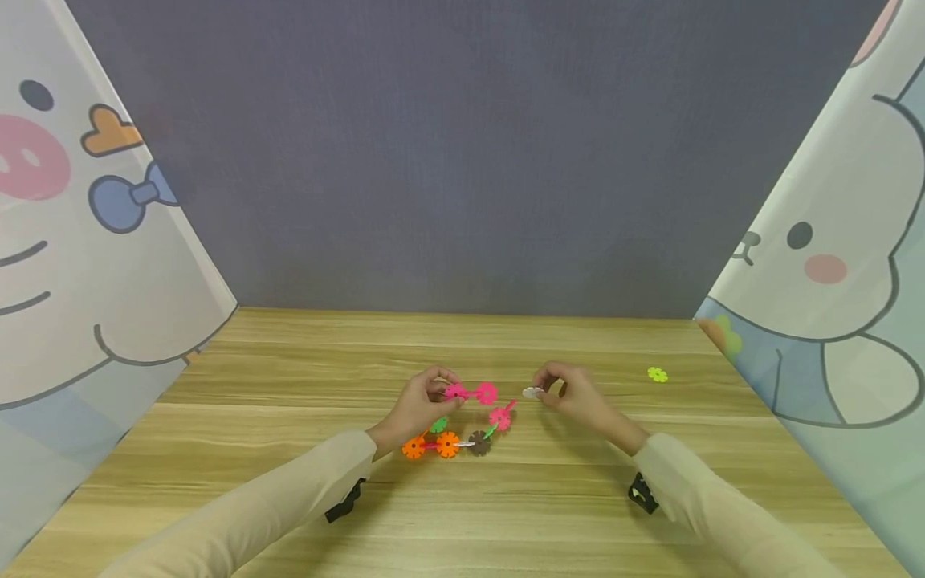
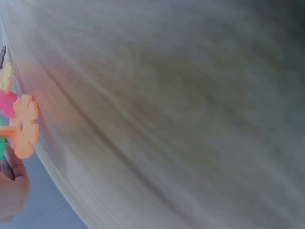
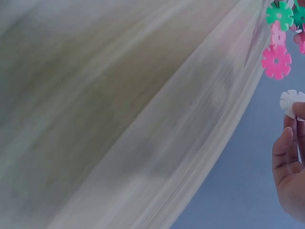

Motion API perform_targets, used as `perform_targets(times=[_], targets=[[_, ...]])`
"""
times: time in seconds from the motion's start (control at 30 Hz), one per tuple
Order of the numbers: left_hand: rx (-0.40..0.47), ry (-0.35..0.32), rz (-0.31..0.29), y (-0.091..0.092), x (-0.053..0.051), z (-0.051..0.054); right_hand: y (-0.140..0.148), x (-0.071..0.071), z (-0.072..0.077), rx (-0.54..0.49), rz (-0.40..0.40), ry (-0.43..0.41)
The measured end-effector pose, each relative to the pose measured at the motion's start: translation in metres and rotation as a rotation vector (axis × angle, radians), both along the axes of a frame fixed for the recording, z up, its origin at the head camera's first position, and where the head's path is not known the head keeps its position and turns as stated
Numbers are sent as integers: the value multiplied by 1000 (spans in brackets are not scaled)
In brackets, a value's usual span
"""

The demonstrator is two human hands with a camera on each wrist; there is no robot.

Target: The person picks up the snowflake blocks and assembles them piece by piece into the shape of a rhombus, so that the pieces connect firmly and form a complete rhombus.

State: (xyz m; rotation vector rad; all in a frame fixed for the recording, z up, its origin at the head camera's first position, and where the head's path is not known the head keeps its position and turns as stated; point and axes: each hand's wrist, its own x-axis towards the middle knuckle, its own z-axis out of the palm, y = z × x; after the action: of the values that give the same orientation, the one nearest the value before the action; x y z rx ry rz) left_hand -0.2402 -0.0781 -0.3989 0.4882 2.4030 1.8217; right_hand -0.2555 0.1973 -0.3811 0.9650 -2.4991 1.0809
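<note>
My left hand [image 1: 419, 408] pinches a pink notched snowflake disc at one end of a chain of linked plastic discs. A second pink disc [image 1: 486, 392] extends to its right. The chain curves below the hand, with orange [image 1: 447, 444], brown [image 1: 479, 443], green [image 1: 438, 425] and pink [image 1: 500, 418] pieces. Between thumb and fingers, my right hand [image 1: 576, 395] holds a white snowflake disc [image 1: 532, 392], apart from the chain. The right wrist view shows that white disc [image 3: 289, 101] below a pink disc [image 3: 276, 62]. An orange disc [image 2: 26, 126] appears in the left wrist view.
A loose yellow-green snowflake disc [image 1: 658, 375] lies on the wooden table [image 1: 506, 514], to the right of my right hand. A dark grey panel [image 1: 462, 160] stands behind the table, and cartoon-printed panels flank both sides.
</note>
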Motion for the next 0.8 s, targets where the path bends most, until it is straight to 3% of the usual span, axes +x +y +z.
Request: perform_targets(times=[0.13, 0.23, 0.37, 0.47, 0.8], targets=[[5, 2, -2, 0, 0, 1, -8, -1, -1, -17, 24, 18], [6, 0, -5, 1, 7, 11, -13, -1, -2, -24, 36, 33], [-6, 3, -10, 2, 6, 10, -20, 0, -2, -32, 42, 46], [-11, 4, -13, 0, 0, 1, -24, 1, -2, -40, 42, 49], [-9, 2, -3, 1, 1, 3, -33, 3, -3, -49, 56, 77]])
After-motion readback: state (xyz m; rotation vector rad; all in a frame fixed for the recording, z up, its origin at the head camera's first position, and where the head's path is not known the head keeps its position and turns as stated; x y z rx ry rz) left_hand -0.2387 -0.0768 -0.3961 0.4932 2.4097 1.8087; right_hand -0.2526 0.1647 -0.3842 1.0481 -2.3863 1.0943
